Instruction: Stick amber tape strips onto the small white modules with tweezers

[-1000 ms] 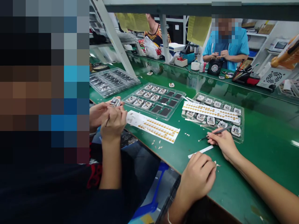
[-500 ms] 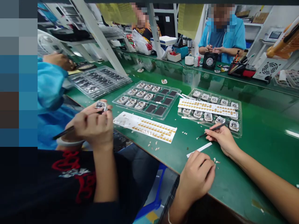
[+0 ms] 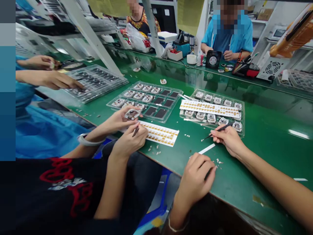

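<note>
My left hand [image 3: 198,176] rests curled in a loose fist on the front edge of the green bench, beside a thin white strip [image 3: 206,148]. My right hand [image 3: 226,138] pinches black tweezers [image 3: 216,131], their tip pointing left over the mat. Just beyond it lies a clear tray of small white parts [image 3: 238,125] with a sheet of gold stickers [image 3: 209,108] laid across it. Tiny scraps [image 3: 218,161] lie between my hands.
To my left a co-worker in a black shirt holds a small part [image 3: 132,114] and tweezers over a second sticker sheet [image 3: 160,133] and tray [image 3: 148,101]. Farther left another person's hands reach a tray [image 3: 96,80]. Across the bench a person in blue sits by tools [image 3: 242,68].
The view has swung left and down. The co-worker's hands with the part moved down over the sticker sheet. My own hands have kept their places on the bench.
</note>
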Tool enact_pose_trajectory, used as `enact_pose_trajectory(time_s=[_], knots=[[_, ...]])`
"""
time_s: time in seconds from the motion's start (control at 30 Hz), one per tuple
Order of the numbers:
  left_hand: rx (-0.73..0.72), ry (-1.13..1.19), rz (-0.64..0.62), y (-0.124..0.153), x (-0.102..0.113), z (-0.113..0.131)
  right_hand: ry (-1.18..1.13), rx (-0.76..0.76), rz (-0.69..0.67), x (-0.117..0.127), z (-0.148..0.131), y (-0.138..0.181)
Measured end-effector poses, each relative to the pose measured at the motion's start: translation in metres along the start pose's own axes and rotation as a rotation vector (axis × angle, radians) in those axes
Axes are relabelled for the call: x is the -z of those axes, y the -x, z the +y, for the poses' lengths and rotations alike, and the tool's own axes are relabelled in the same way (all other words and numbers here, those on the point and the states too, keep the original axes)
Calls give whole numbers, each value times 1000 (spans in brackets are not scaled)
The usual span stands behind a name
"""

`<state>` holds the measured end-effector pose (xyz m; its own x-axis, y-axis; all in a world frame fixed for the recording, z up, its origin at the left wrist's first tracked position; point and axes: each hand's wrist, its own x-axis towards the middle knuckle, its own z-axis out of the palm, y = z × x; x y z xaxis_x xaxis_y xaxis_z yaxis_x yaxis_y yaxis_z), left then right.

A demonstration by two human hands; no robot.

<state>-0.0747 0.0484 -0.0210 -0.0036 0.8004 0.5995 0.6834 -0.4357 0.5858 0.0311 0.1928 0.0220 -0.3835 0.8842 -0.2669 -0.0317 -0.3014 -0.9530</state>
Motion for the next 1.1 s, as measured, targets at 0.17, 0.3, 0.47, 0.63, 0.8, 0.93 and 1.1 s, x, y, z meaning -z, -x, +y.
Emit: enact_pose_trajectory(time_s=[0.17, 0.3, 0.47, 0.63, 0.8, 0.93, 1.1], knots=[[-15, -75, -72, 3, 20, -7, 76, 2, -162, 15, -8, 21], [1, -180, -129, 4, 19, -15, 83, 0, -138, 37, 7, 32], [8, -235, -184, 2, 14, -15, 87, 45, -91, 49, 16, 32], [-43, -264, -238, -3, 13, -14, 120, 31, -143, 49, 16, 30], [-64, -283, -247, -4, 11, -15, 171, 23, -213, 50, 16, 31], [-30, -263, -250, -3, 10, -14, 177, 27, -220, 50, 16, 30], [-26, -285, -259, -2, 9, -12, 158, 25, -197, 52, 16, 29]])
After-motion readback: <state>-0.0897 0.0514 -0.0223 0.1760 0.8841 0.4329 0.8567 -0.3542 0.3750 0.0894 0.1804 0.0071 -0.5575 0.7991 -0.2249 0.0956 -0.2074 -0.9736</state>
